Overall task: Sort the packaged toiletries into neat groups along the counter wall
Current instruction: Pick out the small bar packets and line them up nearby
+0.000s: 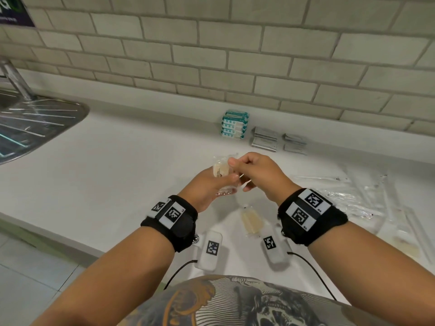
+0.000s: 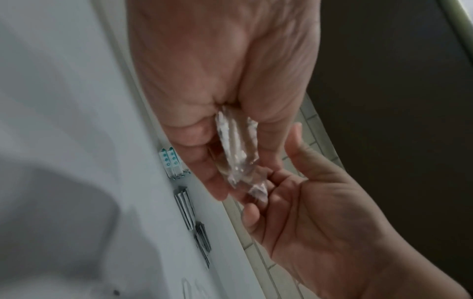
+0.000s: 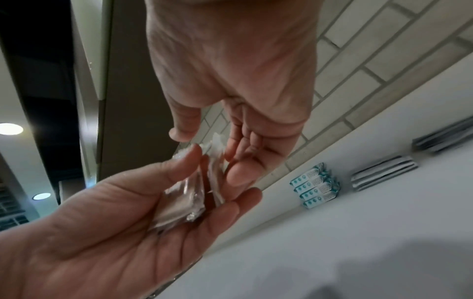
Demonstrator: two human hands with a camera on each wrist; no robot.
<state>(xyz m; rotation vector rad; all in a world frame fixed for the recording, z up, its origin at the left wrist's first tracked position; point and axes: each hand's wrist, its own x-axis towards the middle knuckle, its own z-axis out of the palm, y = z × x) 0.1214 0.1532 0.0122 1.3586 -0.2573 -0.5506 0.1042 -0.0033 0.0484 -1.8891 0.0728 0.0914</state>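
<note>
Both hands are raised over the white counter (image 1: 117,172). My left hand (image 1: 211,184) lies palm up, its thumb and fingers curled round clear packets of beige soap (image 1: 220,169); the left wrist view shows them edge-on as clear packets (image 2: 235,153). My right hand (image 1: 240,175) meets it from the right and pinches one clear packet (image 3: 215,149) between thumb and fingers. Another soap packet (image 1: 251,220) lies on the counter below the hands. Teal packets (image 1: 235,124) stand stacked against the wall, with grey sachets (image 1: 264,138) and a second grey pile (image 1: 294,143) to their right.
A steel sink drainboard (image 1: 35,123) occupies the left end of the counter. Several long clear-wrapped items (image 1: 353,196) and a beige packet (image 1: 407,248) are scattered at the right. A tiled wall (image 1: 211,55) bounds the counter behind.
</note>
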